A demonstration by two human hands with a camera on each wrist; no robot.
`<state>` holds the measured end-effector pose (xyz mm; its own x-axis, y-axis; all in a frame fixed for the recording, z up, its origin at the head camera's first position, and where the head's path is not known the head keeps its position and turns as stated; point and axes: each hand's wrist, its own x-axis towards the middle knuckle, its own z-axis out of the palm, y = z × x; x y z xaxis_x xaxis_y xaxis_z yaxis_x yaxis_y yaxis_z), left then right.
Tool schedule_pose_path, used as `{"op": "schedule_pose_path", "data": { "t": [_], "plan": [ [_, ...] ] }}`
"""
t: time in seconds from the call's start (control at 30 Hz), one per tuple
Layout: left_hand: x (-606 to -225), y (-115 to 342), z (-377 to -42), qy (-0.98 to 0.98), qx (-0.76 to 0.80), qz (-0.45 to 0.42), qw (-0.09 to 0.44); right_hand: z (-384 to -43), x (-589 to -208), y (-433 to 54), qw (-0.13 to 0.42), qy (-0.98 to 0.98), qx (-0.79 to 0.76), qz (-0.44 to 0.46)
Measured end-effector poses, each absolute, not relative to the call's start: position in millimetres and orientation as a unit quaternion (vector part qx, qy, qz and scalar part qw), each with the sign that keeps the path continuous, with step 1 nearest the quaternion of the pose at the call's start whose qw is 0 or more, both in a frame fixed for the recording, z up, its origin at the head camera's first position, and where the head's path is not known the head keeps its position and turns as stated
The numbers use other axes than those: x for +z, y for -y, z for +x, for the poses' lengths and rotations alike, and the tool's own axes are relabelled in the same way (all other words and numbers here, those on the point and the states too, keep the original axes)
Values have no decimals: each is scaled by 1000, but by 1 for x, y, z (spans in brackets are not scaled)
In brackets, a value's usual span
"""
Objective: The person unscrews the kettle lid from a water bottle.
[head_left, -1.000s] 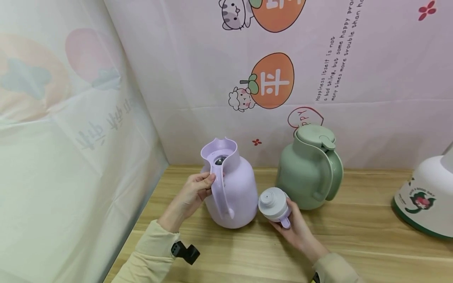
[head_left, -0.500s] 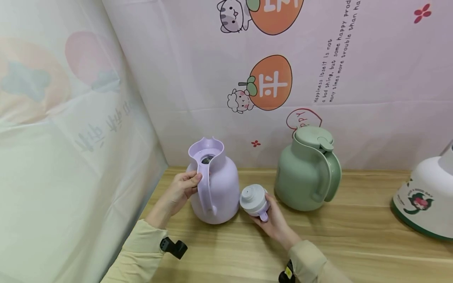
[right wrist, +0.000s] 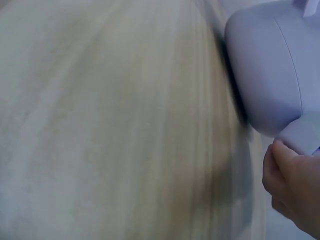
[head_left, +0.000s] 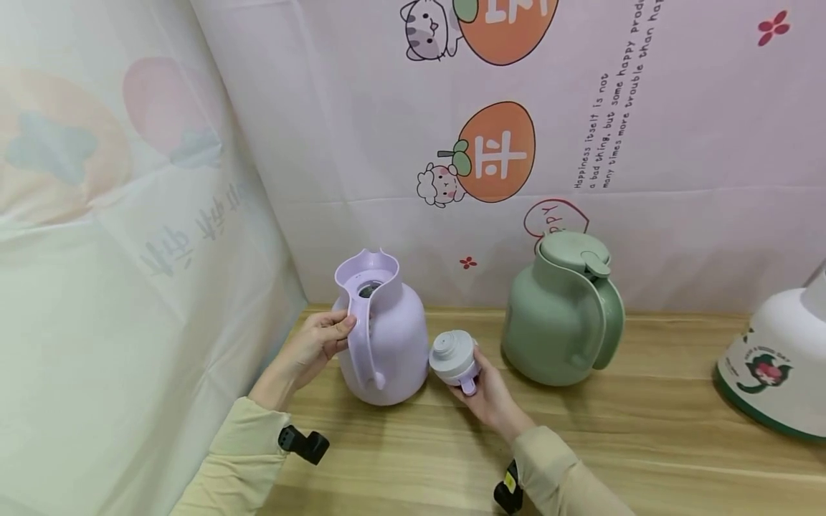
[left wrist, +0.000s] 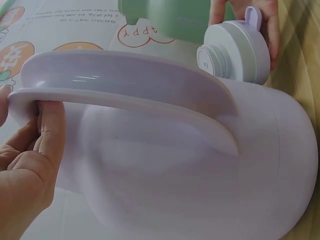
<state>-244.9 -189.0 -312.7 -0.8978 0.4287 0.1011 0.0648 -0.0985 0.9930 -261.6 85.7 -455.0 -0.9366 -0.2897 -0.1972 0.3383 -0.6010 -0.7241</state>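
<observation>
A lilac thermos jug (head_left: 401,344), its top uncovered, stands on the table at the left in the head view. My left hand (head_left: 316,344) grips the upper part of its handle; in the left wrist view, fingers (left wrist: 51,130) curl under the handle with the thumb on the other side. Just right of the jug, my right hand (head_left: 492,398) holds the grey-and-lilac lid (head_left: 452,352), its stepped stopper side facing up and left. The left wrist view shows the lid (left wrist: 237,52) overlapping the jug's far side.
A green thermos jug (head_left: 545,326) with its lid on stands right of the lilac one. Farther right is a white jug (head_left: 784,358) with a green base, partly out of view. Printed cloth (head_left: 361,143) hangs behind the wooden table (head_left: 400,459) and along its left side.
The lilac jug has shifted left with my left hand on its handle. My right hand has moved left with the lid, away from the green jug.
</observation>
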Motion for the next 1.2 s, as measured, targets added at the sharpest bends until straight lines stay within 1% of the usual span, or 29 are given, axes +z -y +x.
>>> {"op": "schedule_pose_path", "data": {
  "t": [0.33,0.7,0.93,1.2],
  "plan": [
    [-313,200,-249,-671,707,181,129,-263,-455,-74,173,-432,-885,29],
    [-312,209,-251,-651,717,173,177,-268,-457,-68,156,-467,-868,70],
    [-311,209,-252,-652,721,151,183,-269,-460,-69,157,-476,-862,75],
    [-312,210,-254,-647,723,148,191,-270,-463,-72,158,-487,-853,104]
  ]
}}
